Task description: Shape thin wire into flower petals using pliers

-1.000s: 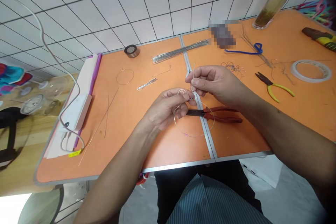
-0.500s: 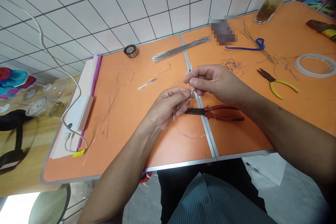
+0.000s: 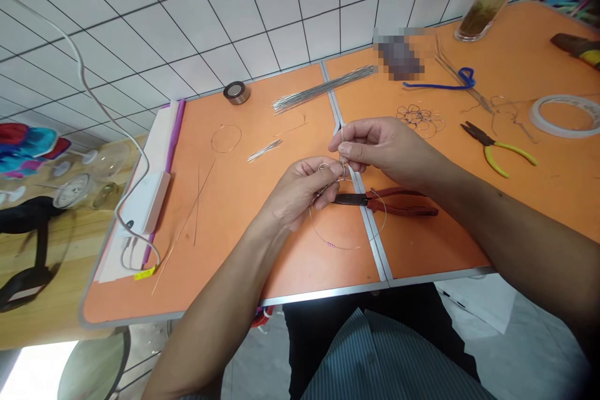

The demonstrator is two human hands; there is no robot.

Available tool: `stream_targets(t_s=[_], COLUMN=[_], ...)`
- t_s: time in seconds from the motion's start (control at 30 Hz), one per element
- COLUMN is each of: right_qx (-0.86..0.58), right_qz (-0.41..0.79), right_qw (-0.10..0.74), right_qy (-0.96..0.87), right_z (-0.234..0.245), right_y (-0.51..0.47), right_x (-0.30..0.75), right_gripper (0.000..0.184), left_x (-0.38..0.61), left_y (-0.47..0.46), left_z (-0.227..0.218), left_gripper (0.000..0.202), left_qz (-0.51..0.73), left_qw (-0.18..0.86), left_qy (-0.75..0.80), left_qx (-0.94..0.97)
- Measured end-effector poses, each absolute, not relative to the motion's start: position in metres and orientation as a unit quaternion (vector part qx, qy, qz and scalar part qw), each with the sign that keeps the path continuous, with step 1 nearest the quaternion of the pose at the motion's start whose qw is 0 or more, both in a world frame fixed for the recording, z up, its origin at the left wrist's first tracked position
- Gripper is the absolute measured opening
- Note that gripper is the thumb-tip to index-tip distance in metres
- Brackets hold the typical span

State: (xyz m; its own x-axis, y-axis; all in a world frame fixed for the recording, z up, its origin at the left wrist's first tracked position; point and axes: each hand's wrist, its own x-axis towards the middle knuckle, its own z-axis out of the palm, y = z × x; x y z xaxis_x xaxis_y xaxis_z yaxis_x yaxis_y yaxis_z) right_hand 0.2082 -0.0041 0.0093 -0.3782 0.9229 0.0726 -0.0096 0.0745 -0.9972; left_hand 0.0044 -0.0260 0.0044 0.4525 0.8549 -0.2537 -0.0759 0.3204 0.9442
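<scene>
Above the seam between two orange tables, my left hand (image 3: 307,189) pinches a thin wire ring (image 3: 344,248) where its wire is coiled or twisted. Small pink beads (image 3: 330,244) sit at the bottom of the ring. Close against it, my right hand (image 3: 372,142) is closed on a short wire (image 3: 342,132) that stands upright between thumb and fingers. The exact crossing of the wires is partly hidden by the fingertips. Beneath the ring lie red-handled pliers (image 3: 400,202), their dark jaws pointing left, touched by neither hand.
Behind my hands lie a long wire bundle (image 3: 323,89), a short bundle (image 3: 265,150) and a tape roll (image 3: 236,93). Yellow-handled pliers (image 3: 499,149), wire flowers (image 3: 417,117) and a white ring spool (image 3: 565,117) are at right. A white power strip (image 3: 149,206) stands left.
Both hands keep their pinch with little movement. The upright wire shows slightly less above my right fingers, and the beaded ring has shifted a little. The whole view has drifted slightly.
</scene>
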Motion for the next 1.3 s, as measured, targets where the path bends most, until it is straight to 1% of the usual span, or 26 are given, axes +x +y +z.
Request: stream_targets(t_s=[0.17,0.63,0.87,1.0,1.1,1.2,1.3], right_qx=[-0.380,-0.375,-0.404,-0.428,-0.468,-0.486,-0.497], right_qz=[0.569,0.572,0.569,0.541,0.508,0.476,0.451], right_qw=[0.402,0.394,0.399,0.390,0.370,0.371,0.369], right_qy=[-0.609,-0.614,-0.595,-0.610,-0.622,-0.632,-0.643], right_z=[0.010,0.007,0.011,0.015,0.017,0.016,0.015], right_y=[-0.005,-0.004,-0.007,-0.011,-0.016,-0.020,-0.022], right_x=[0.208,0.207,0.208,0.207,0.203,0.198,0.195], right_gripper=[0.006,0.007,0.011,0.017,0.015,0.010,0.013], left_x=[0.006,0.006,0.007,0.006,0.006,0.006,0.006], left_y=[-0.027,-0.028,-0.028,-0.025,-0.023,-0.023,-0.023], left_z=[0.005,0.006,0.001,0.001,0.002,0.003,0.002], left_gripper=[0.030,0.025,0.023,0.023,0.022,0.022,0.023], left_qz=[0.333,0.325,0.364,0.429,0.472,0.480,0.475], left_qw=[0.697,0.680,0.654,0.629,0.608,0.606,0.618], left_qy=[0.408,0.417,0.427,0.446,0.456,0.462,0.459], left_qx=[0.486,0.507,0.508,0.470,0.447,0.436,0.426])
